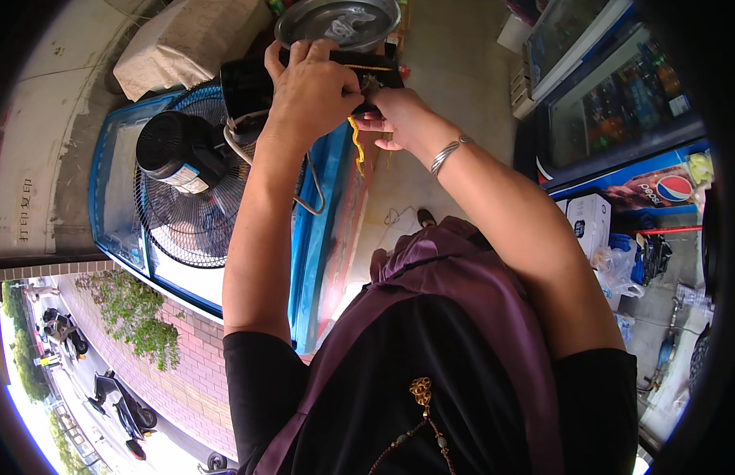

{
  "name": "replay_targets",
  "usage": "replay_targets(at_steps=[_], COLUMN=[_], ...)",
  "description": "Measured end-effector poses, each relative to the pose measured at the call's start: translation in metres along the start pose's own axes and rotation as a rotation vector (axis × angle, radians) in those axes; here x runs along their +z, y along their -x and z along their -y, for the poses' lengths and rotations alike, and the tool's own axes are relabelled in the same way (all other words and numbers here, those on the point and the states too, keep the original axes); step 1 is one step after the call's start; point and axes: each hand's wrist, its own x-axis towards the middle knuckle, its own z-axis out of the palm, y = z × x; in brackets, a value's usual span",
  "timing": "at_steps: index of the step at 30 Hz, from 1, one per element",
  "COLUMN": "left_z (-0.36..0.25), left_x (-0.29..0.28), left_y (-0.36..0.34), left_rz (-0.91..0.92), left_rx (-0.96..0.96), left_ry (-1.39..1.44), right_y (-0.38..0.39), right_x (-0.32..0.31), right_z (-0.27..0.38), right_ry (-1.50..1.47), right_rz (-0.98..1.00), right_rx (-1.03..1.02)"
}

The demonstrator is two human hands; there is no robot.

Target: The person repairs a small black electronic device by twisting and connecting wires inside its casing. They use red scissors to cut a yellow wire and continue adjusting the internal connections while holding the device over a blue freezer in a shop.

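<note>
At the top centre both my hands work close together over a black flat-topped thing (249, 91), whose kind I cannot make out. My left hand (308, 95) is bent over it, fingertips curled down and thumb drawn toward my right hand. My right hand (403, 115), with a silver bracelet at the wrist, pinches at a small greyish-green bit (371, 84) beside the left thumb. What either set of fingertips grips is mostly hidden. A yellow cord (357, 146) dangles below the hands. Just beyond them sits a round metal basin (304, 30) with something clear and shiny inside.
A black fan (181, 150) stands left of my left forearm, before a blue-framed glass-topped case (308, 261). A cloth-covered object (174, 51) is behind it. Drinks coolers (621, 103) line the right, with a white box (587, 226) and plastic bags (617, 265) below.
</note>
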Motion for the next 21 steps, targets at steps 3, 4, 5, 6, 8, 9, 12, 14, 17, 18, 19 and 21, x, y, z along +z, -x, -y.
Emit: replay_targets(at_steps=[3,4,5,6,8,9,12,14,17,18,19,21], left_z=[-0.001,-0.001,0.000,0.000,0.000,0.001,0.001,0.001,0.002,0.001,0.001,0.000], left_x=[0.003,0.004,0.006,0.007,0.004,0.002,0.004,0.001,-0.003,-0.003,-0.002,-0.003], left_y=[-0.001,-0.001,0.000,0.000,0.001,0.000,-0.001,-0.001,0.000,0.000,0.001,0.000], left_rz=[0.021,0.018,0.012,0.007,-0.006,-0.014,-0.031,-0.040,-0.047,-0.048,-0.049,-0.050], left_rx=[0.010,0.011,0.013,0.015,0.012,0.009,0.017,0.010,0.008,0.008,0.007,0.007], left_ry=[0.013,0.006,-0.001,-0.008,-0.019,-0.027,-0.004,-0.005,0.009,0.011,0.012,0.018], right_y=[-0.006,-0.007,-0.007,-0.009,-0.011,-0.008,0.004,0.005,0.010,0.011,0.013,0.015], right_x=[0.001,0.002,0.001,0.001,-0.001,-0.003,-0.007,-0.008,-0.007,-0.005,-0.004,-0.002], right_z=[0.002,0.002,0.002,0.001,0.001,0.001,-0.004,-0.007,-0.009,-0.010,-0.011,-0.010], right_ry=[0.012,0.012,0.013,-0.004,-0.033,-0.015,0.018,0.017,-0.040,-0.064,-0.107,-0.193], right_rz=[-0.006,-0.001,0.004,0.007,0.017,0.025,0.049,0.060,0.076,0.084,0.078,0.066], right_rx=[0.035,0.038,0.040,0.035,0.019,-0.002,-0.071,-0.122,-0.155,-0.171,-0.163,-0.153])
